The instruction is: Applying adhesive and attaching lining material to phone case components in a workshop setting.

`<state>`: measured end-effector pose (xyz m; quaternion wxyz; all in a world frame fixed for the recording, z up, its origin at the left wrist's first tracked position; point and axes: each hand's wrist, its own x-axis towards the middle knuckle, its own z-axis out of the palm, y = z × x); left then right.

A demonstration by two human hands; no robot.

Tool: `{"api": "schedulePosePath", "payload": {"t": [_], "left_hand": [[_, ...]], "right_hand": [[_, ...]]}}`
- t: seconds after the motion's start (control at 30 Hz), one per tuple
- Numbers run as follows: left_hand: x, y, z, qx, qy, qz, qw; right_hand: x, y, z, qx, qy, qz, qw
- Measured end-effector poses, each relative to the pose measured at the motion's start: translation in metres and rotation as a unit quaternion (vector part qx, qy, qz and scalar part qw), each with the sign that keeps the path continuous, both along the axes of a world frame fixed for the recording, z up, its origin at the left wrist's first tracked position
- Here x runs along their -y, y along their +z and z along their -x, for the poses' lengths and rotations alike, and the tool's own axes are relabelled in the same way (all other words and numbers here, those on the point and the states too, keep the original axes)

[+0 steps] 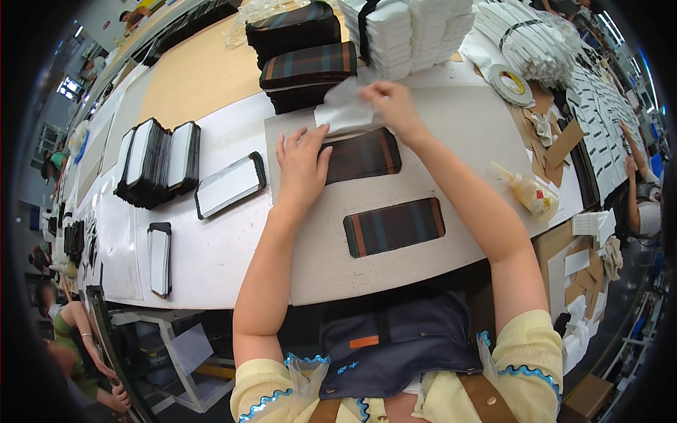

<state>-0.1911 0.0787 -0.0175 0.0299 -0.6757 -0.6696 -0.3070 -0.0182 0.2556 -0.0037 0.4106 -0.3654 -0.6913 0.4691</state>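
Note:
My right hand (pixel 396 111) pinches a thin white sheet (pixel 347 106), blurred at its raised edge, just beyond a dark plaid fabric panel (pixel 363 156) with rounded corners. Fingers spread, my left hand (pixel 303 163) lies at the left end of that panel, its thumb on the panel's edge and its fingertips close to the white sheet. Nearer to me, a second plaid panel (pixel 395 227) with brown and teal stripes lies flat on the grey board (pixel 317 268). Whether the sheet touches the far panel is hard to make out.
Stacked plaid panels (pixel 308 62) and white bundles (pixel 409 35) stand at the back. To the left are dark-edged panels in a row (pixel 156 163) and a loose white-faced one (pixel 231 185). At right sit a tape roll (pixel 511 86) and a glue bottle (pixel 532 194). Other people work around the edges.

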Motion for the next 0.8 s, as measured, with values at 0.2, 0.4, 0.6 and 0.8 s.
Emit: {"api": "schedulePosePath", "payload": {"t": [0.2,0.4,0.6,0.8], "left_hand": [[0.004,0.018,-0.008,0.033,-0.01,-0.006,0.999],[0.035,0.09,-0.079,0.629,-0.204,0.128,0.739],[0.059,0.104,-0.093,0.6,-0.175,0.167,0.763],[0.082,0.128,-0.098,0.403,-0.216,0.191,0.869]], "right_hand": [[-0.012,0.048,-0.074,-0.423,-0.239,-0.009,0.874],[0.119,0.071,-0.093,0.052,-0.091,-0.408,0.907],[0.177,0.07,-0.119,0.082,-0.031,-0.417,0.905],[0.157,0.075,-0.149,-0.04,0.184,-0.114,0.975]]}}
